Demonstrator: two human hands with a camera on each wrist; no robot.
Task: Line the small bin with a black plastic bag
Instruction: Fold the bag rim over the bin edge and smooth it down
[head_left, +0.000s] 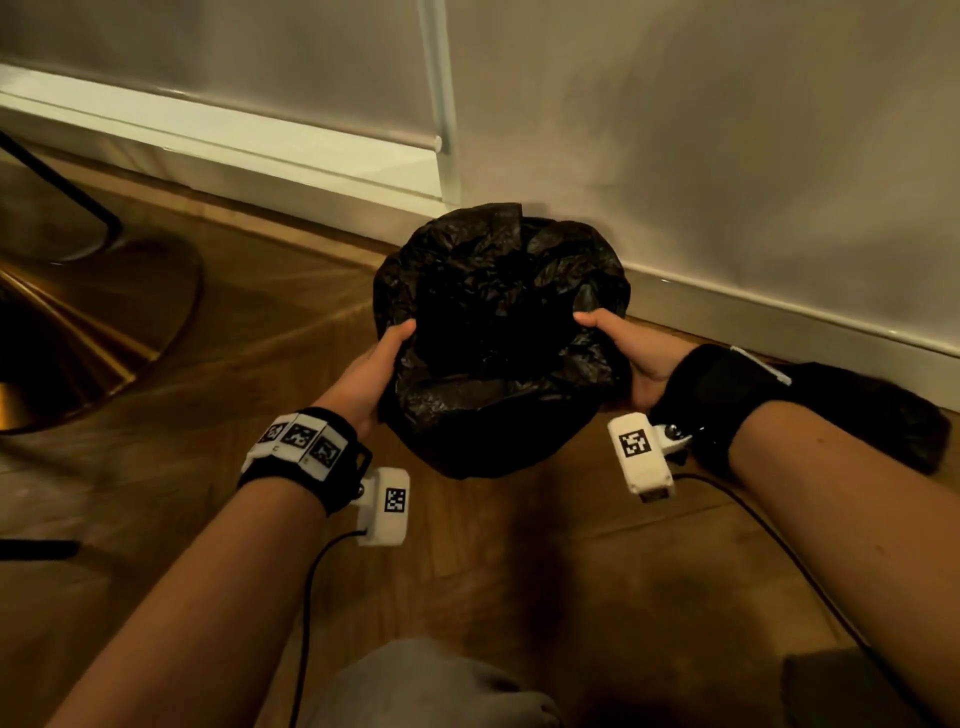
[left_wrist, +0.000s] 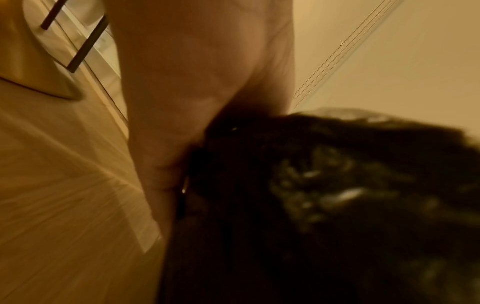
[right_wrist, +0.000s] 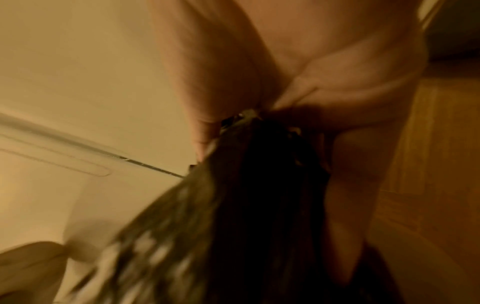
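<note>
A crinkled black plastic bag (head_left: 498, 322) drapes over the small bin and hides it entirely; the bin stands on the wooden floor by the wall. My left hand (head_left: 376, 366) grips the bag at its left side, thumb on top of the rim. My right hand (head_left: 626, 353) grips the right side the same way. In the left wrist view the bag (left_wrist: 324, 195) bulges beside my palm (left_wrist: 194, 92). In the right wrist view my fingers (right_wrist: 298, 86) pinch a gathered fold of the bag (right_wrist: 259, 185). Both wrist views are blurred.
A white skirting board (head_left: 218, 135) and a pale wall (head_left: 727, 130) stand right behind the bin. A brass lamp base (head_left: 78, 322) with a black stem sits on the floor at the left. Cables trail from both wrist cameras. My grey-clad knee (head_left: 426, 686) shows at the bottom.
</note>
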